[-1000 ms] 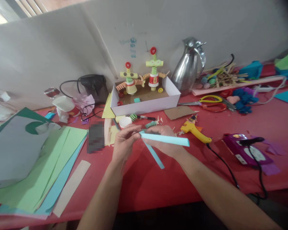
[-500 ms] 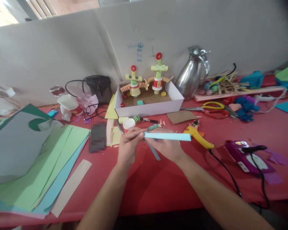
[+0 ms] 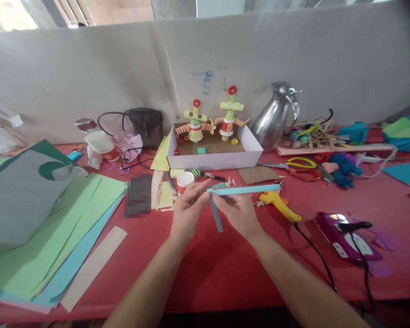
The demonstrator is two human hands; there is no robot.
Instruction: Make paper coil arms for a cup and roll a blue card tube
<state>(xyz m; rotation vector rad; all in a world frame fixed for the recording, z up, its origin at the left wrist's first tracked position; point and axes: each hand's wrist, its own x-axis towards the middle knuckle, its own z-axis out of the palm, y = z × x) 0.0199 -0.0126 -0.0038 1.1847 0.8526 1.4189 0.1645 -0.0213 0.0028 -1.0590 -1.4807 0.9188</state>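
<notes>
A light blue paper strip (image 3: 249, 189) stretches to the right from the fingertips of my left hand (image 3: 187, 214), which is closed in a pinch on its left end. My right hand (image 3: 239, 216) is closed too, its fingers pressed on the same end from below. From this pinch a greyish-blue paper strip (image 3: 217, 219) hangs down at an angle to the first. How the two strips meet is hidden by the fingers. Just behind lie a green folded paper spring (image 3: 219, 186) and a white and red paper cup (image 3: 185, 180).
A white box (image 3: 215, 161) at the back holds two paper-cup figures (image 3: 195, 132). A metal jug (image 3: 273, 118), scissors (image 3: 300, 164) and a yellow glue gun (image 3: 282, 207) stand or lie rightward, with a corded purple power box (image 3: 345, 237). Coloured paper sheets (image 3: 61, 228) are at left.
The blue strip's free right end has tipped slightly upward and away. The grey-blue strip hangs steeper. Both hands stay on the strips, and the view has shifted slightly.
</notes>
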